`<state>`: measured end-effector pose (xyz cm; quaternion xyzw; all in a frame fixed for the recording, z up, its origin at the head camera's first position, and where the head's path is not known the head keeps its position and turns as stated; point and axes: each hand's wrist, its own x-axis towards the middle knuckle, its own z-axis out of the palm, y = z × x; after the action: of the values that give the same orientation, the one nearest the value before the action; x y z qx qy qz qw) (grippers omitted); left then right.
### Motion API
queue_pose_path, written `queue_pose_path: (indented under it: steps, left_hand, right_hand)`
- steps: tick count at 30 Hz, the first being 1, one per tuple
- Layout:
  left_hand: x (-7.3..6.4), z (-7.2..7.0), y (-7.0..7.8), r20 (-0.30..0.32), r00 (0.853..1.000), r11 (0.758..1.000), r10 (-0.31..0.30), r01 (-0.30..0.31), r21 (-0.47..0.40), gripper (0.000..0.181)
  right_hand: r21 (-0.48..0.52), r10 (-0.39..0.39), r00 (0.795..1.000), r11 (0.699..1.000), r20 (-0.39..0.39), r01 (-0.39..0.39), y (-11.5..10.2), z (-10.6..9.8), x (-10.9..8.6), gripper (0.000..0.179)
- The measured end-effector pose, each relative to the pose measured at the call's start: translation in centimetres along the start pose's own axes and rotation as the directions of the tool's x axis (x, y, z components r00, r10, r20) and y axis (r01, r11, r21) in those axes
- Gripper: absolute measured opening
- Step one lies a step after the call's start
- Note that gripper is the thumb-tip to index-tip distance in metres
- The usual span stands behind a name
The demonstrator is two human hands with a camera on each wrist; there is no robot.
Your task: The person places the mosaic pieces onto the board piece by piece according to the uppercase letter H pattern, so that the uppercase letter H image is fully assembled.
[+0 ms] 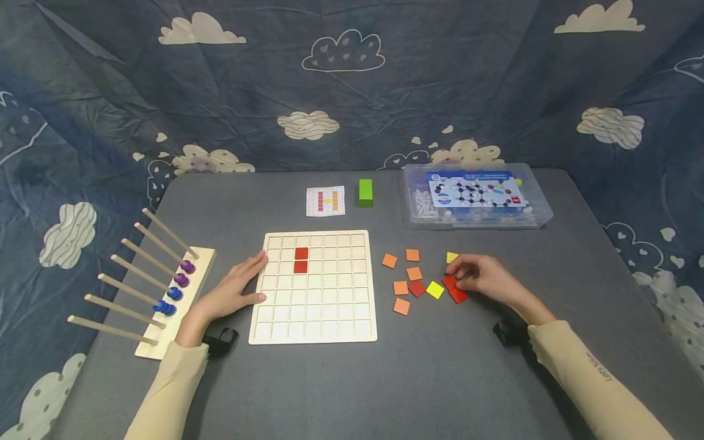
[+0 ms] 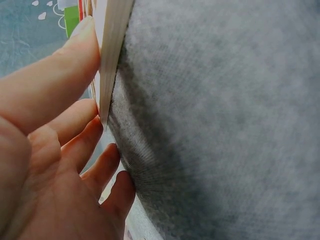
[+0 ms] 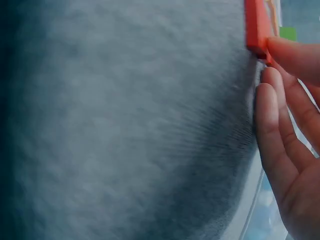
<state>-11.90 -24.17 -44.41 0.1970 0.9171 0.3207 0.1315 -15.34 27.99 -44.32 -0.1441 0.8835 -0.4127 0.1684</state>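
Observation:
A pale wooden grid board (image 1: 330, 297) lies in the middle of the table in the head view. Two red square tiles (image 1: 300, 253) sit in its cells, one below the other. Against the board's left edge rests my left hand (image 1: 236, 286), fingers extended; the left wrist view shows thumb and fingertips touching the board's side (image 2: 111, 55). To the right, my right hand (image 1: 486, 280) pinches a red tile (image 1: 449, 282) with curled fingers, another red tile (image 1: 458, 296) just below it. In the right wrist view the thumb meets a red tile's edge (image 3: 256, 30); the index fingertip's contact is hidden.
Several orange tiles (image 1: 401, 288), a red tile (image 1: 417, 289) and yellow tiles (image 1: 435, 289) lie between board and right hand. Behind stand a pattern card (image 1: 326, 201), green block (image 1: 365, 193) and clear plastic case (image 1: 475, 217). A pegged rack (image 1: 205, 256) is at left.

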Motion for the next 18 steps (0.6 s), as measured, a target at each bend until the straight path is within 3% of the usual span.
queue_pose_path:
  steps: [7, 18]
  left_hand:
    - [0.1, 0.1, -0.1, -0.002, 1.0, 1.0, 0.001, -0.001, -0.005, 0.079]
    - [0.1, 0.0, -0.2, 0.0, 1.0, 1.0, -0.001, 0.001, -0.004, 0.079]
  right_hand:
    - [-0.051, -0.038, 0.999, 0.998, -0.021, 0.037, -0.2, -0.1, 0.1, 0.026]
    - [0.165, 0.053, 0.996, 0.984, 0.065, -0.063, -1.5, -0.9, 0.8, 0.02]
